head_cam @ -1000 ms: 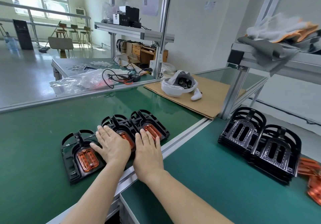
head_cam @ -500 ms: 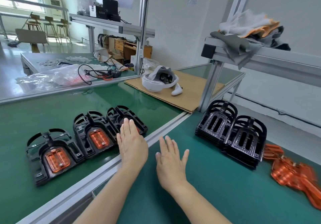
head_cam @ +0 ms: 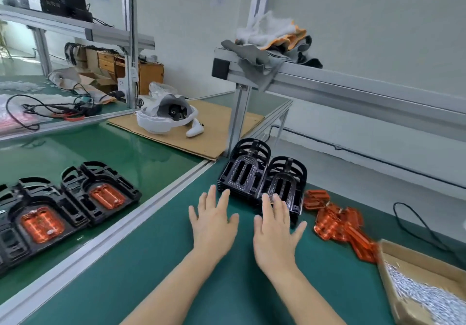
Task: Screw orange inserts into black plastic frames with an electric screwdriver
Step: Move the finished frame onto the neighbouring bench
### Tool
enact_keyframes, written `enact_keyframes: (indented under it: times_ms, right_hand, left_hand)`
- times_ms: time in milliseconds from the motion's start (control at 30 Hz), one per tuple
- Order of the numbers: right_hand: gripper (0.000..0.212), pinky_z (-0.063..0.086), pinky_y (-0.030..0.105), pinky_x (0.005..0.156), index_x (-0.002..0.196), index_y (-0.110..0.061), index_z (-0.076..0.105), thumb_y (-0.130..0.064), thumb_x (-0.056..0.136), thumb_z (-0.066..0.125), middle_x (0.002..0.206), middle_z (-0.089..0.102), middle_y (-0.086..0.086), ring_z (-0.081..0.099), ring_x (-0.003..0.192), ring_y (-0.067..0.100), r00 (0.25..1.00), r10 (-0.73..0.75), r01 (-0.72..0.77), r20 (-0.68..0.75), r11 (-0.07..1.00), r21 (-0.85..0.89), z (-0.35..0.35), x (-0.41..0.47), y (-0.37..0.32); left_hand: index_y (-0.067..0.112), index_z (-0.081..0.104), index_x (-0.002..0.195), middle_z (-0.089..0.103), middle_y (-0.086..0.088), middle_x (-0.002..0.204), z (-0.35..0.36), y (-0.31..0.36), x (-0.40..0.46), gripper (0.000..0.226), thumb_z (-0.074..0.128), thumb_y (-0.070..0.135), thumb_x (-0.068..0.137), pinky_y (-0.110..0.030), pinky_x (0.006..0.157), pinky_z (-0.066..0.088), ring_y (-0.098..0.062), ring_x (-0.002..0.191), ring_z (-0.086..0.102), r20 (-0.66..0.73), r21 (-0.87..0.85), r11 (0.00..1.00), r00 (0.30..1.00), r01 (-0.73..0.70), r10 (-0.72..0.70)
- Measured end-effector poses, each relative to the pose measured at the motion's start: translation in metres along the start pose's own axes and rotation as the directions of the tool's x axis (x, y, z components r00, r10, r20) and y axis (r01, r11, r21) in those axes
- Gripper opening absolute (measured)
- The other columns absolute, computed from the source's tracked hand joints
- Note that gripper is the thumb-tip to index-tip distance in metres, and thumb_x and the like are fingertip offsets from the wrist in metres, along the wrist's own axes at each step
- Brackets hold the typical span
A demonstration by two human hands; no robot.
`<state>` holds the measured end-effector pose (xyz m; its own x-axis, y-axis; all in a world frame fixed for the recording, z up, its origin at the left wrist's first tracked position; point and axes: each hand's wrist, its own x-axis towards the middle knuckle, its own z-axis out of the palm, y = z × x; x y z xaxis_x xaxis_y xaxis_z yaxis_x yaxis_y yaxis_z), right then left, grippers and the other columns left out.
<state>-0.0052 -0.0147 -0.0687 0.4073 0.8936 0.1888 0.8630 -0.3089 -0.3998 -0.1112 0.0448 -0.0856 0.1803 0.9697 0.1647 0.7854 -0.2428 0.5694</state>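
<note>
Left hand [head_cam: 214,220]: flat, fingers spread, empty, over the green mat [head_cam: 176,274], fingertips just short of the left frame stack [head_cam: 243,173]. Right hand [head_cam: 276,231]: flat, fingers spread, empty, fingertips overlapping the near edge of the right frame stack [head_cam: 286,186]; contact not determinable.

Two stacks of black frames side by side, touching, directly ahead of the hands. Loose orange inserts [head_cam: 338,220] heaped on the mat right of the stacks, blurred. Cardboard box [head_cam: 401,254] of small silvery parts at the right edge, near the inserts. Black cable [head_cam: 418,223] looped on the mat behind the box.

Aluminium rail [head_cam: 121,226] between the two benches, left of the hands. Beyond it, fitted frames [head_cam: 100,196] with orange inserts seated, in a row.

Upright post [head_cam: 238,120] just behind the stacks. Overhead beam [head_cam: 353,90] carrying gloves and rags [head_cam: 272,39]. White headset [head_cam: 166,118] on cardboard sheet [head_cam: 201,133] further back.
</note>
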Motion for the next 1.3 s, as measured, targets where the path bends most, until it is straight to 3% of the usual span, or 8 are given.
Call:
enact_keyframes:
  times_ms: [133,267,500,767,900,1033,1167,1300]
  right_hand:
    - [0.053,-0.007,0.057,0.115,0.154,-0.026,0.004,-0.026,0.106,0.024,0.163,-0.003,-0.006,-0.005,0.149,0.014,0.986,0.120,-0.122,-0.117,0.992,-0.013,-0.022,0.021,0.029]
    - [0.054,-0.005,0.059,0.115,0.155,-0.022,0.003,-0.027,0.105,0.026,0.163,-0.001,-0.003,-0.004,0.149,0.017,0.979,0.151,-0.164,-0.135,0.982,-0.093,-0.034,0.036,0.047]
    - [0.054,-0.012,0.059,0.113,0.155,-0.019,0.006,-0.022,0.105,0.026,0.163,0.001,-0.005,-0.005,0.149,0.016,0.995,-0.101,0.101,0.012,0.981,-0.165,-0.019,0.054,0.029]
    - [0.059,-0.013,0.062,0.111,0.151,-0.011,0.019,-0.005,0.094,0.035,0.158,0.020,-0.002,0.004,0.147,0.015,0.983,-0.151,0.160,0.100,0.983,-0.087,-0.007,0.061,0.010]
    - [0.058,-0.017,0.055,0.113,0.151,-0.013,0.020,-0.005,0.094,0.032,0.158,0.021,-0.002,0.003,0.148,0.013,0.990,-0.131,0.129,0.059,0.991,0.039,-0.013,0.058,0.008]
    - [0.058,-0.017,0.036,0.115,0.150,-0.016,0.025,-0.001,0.095,0.030,0.153,0.028,-0.002,0.014,0.144,0.008,0.995,-0.100,0.098,-0.010,0.933,0.346,-0.027,0.049,0.013]
    - [0.051,0.016,0.023,0.118,0.150,-0.018,0.032,-0.005,0.101,0.033,0.153,0.035,-0.006,0.028,0.136,-0.001,1.000,-0.023,0.023,-0.010,0.692,0.721,-0.044,0.028,0.028]
    - [0.044,0.033,0.018,0.109,0.147,-0.019,0.039,-0.020,0.103,0.042,0.140,0.048,-0.017,0.043,0.126,-0.005,0.994,0.083,0.009,-0.076,0.615,0.788,-0.055,0.005,0.044]
  left_hand:
    - [0.030,0.007,0.151,-0.007,0.002,0.160,0.018,0.033,0.018,0.064,0.040,0.041,0.097,-0.049,0.116,-0.004,-0.021,0.146,-0.007,-0.025,-0.001,0.997,0.996,-0.083,0.083]
    - [0.027,-0.005,0.151,-0.012,-0.003,0.159,0.019,0.048,0.052,0.091,0.052,0.057,0.087,-0.052,0.114,-0.007,-0.026,0.146,-0.011,-0.077,-0.035,0.999,0.997,-0.001,-0.001]
    - [0.019,-0.013,0.150,-0.004,-0.010,0.159,0.025,0.052,0.087,0.128,0.067,0.071,0.064,-0.055,0.114,-0.001,-0.029,0.146,-0.003,-0.058,-0.013,0.988,0.986,0.155,-0.156]
    - [0.021,-0.001,0.149,0.019,-0.014,0.153,0.024,0.053,0.089,0.120,0.070,0.066,0.063,-0.048,0.113,0.012,-0.033,0.139,0.020,-0.163,-0.067,0.985,0.973,0.157,-0.166]
    - [0.024,0.002,0.148,0.021,-0.012,0.152,0.019,0.058,0.080,0.119,0.072,0.064,0.061,-0.047,0.113,0.012,-0.033,0.137,0.020,-0.203,-0.145,0.980,0.966,0.134,-0.162]
    - [0.026,0.002,0.149,0.019,-0.011,0.153,0.016,0.072,0.061,0.119,0.075,0.058,0.061,-0.046,0.112,0.012,-0.031,0.137,0.018,-0.228,-0.218,0.972,0.964,0.083,-0.134]
    - [0.026,0.000,0.149,0.017,-0.009,0.154,0.014,0.088,0.036,0.121,0.077,0.054,0.060,-0.043,0.112,0.012,-0.028,0.139,0.014,-0.243,-0.273,0.961,0.964,0.034,-0.104]
    - [0.027,-0.003,0.149,0.016,-0.004,0.153,0.023,0.107,0.003,0.112,0.069,0.057,0.068,-0.041,0.111,0.012,-0.021,0.138,0.012,-0.247,-0.294,0.955,0.968,-0.045,-0.031]
